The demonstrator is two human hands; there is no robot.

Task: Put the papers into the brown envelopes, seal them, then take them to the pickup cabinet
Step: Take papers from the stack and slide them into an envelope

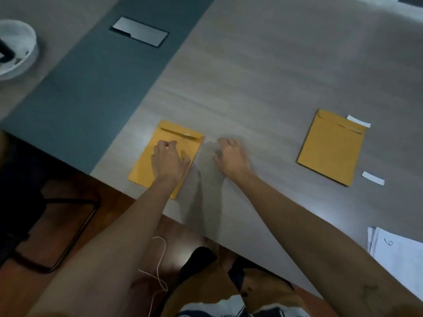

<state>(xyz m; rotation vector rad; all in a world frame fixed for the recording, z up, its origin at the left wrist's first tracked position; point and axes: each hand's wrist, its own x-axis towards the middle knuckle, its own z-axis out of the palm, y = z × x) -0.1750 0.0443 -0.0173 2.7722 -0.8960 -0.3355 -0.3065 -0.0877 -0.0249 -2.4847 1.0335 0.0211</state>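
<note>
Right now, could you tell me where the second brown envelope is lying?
In the head view, the second brown envelope lies flat on the table, right of the right hand, between two white strips.

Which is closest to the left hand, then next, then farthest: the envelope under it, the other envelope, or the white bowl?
In the head view, from the left hand:
1. The near envelope, right under the hand, touching it.
2. The white bowl, up at the table's far left.
3. The second envelope, off to the right, past the right hand. It and the bowl are nearly tied.
</note>
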